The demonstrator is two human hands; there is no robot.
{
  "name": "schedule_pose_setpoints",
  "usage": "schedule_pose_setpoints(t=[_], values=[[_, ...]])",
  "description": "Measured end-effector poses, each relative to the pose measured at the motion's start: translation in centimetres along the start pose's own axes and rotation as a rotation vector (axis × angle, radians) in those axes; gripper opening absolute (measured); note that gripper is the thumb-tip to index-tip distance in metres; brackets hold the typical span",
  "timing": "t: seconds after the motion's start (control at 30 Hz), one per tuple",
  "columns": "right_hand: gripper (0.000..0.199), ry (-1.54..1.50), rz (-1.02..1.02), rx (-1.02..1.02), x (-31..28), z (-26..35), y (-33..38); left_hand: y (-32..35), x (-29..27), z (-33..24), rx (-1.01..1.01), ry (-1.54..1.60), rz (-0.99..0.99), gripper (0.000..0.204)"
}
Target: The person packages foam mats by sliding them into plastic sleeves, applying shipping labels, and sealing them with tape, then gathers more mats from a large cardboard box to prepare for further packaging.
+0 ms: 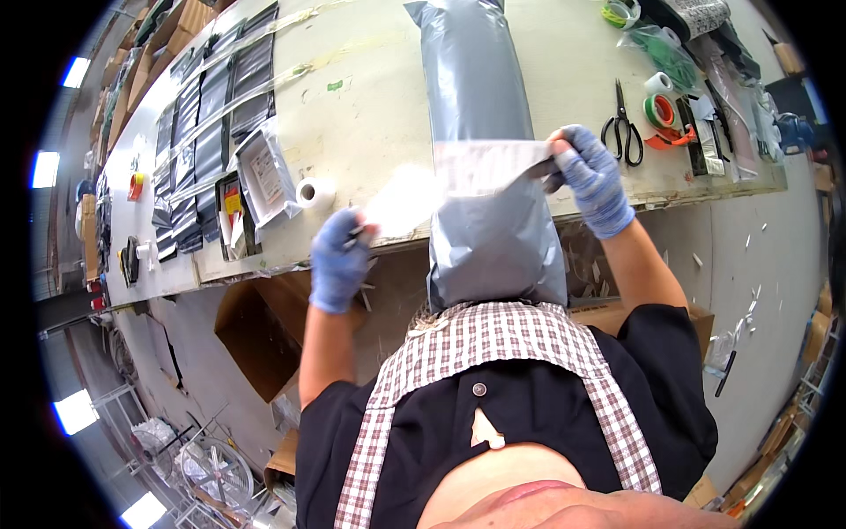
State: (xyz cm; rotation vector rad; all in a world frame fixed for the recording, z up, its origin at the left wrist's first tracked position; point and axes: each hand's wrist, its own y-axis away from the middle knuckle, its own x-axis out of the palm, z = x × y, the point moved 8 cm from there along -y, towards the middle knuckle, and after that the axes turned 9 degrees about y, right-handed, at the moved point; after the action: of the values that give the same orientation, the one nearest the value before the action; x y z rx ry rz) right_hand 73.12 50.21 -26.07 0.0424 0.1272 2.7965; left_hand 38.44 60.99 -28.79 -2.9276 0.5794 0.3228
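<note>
The head view shows the right hand [592, 179], in a blue knit glove, pinched shut on one end of a white label strip [489, 165] stretched across a long grey plastic mailer bag [480, 132]. The left hand [339, 260], gloved the same, is closed on something thin and white at the strip's other end, but glare and blur hide exactly what it grips. The bag lies lengthwise on the pale worktable [370, 115], its near end hanging over the table edge against the person's checked apron [493, 353]. Judging from this, the label is being laid onto the bag; it would next call for pressing the strip flat and even, without creases. Around this, a small white tape roll [315, 192] sits left of the bag, rows of dark flat packets [207, 115] lie further left, and black scissors [623, 128] rest beside coloured tape rolls [661, 110] to the right. An open cardboard box [256, 331] stands under the table.
</note>
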Motion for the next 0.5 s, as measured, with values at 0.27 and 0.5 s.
schedule_pose_setpoints(t=[0.27,0.5], values=[[0.021,0.849,-0.068,-0.979,-1.7,7.4,-3.3,10.3,-19.8,9.5,-0.699,-1.309,-0.054,0.077],[0.022,0.939,-0.198,-1.065,-0.8,3.2,-7.9,4.4,-8.8,6.7,-0.177,-0.833,0.088,0.059]])
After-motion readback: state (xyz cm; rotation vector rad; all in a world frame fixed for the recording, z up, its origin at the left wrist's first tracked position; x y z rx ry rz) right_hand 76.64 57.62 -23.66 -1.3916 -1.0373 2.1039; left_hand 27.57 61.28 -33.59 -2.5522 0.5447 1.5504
